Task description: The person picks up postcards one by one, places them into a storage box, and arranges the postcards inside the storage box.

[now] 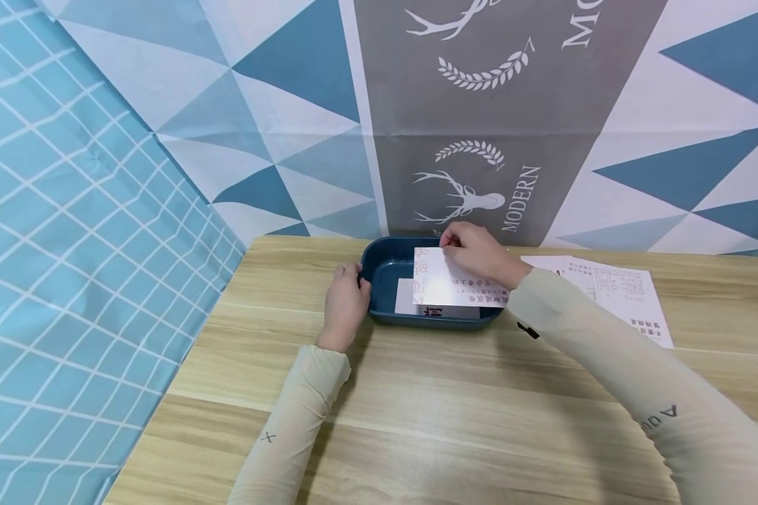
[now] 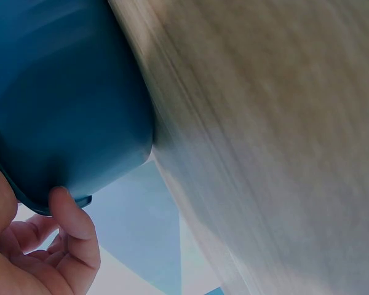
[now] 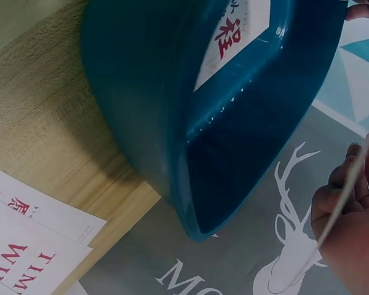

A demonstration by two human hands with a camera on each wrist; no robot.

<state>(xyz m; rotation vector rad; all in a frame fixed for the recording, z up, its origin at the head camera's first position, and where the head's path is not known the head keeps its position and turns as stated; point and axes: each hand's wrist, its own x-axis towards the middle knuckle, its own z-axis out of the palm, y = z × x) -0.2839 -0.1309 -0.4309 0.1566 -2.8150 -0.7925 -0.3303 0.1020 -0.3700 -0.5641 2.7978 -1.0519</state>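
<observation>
A dark blue plastic basin [image 1: 380,282] stands on the wooden table against the wall. My left hand [image 1: 344,307] grips its left rim, and the left wrist view shows thumb and fingers of that hand [image 2: 67,246] on both sides of the rim. Above the basin's right part, my right hand [image 1: 483,258] pinches a white printed card [image 1: 448,282] by its far edge. Seen from the right wrist, this card [image 3: 349,184] is nearly edge-on. Another printed card [image 1: 407,298] lies inside the basin, partly hidden by the held one.
Several white printed cards [image 1: 634,298] lie overlapping on the table, right of the basin, partly under my right forearm. A small black object [image 1: 528,330] is near the basin's right end. Patterned cloth [image 1: 328,161] covers the wall behind, and blue checked cloth [image 1: 69,245] hangs at left.
</observation>
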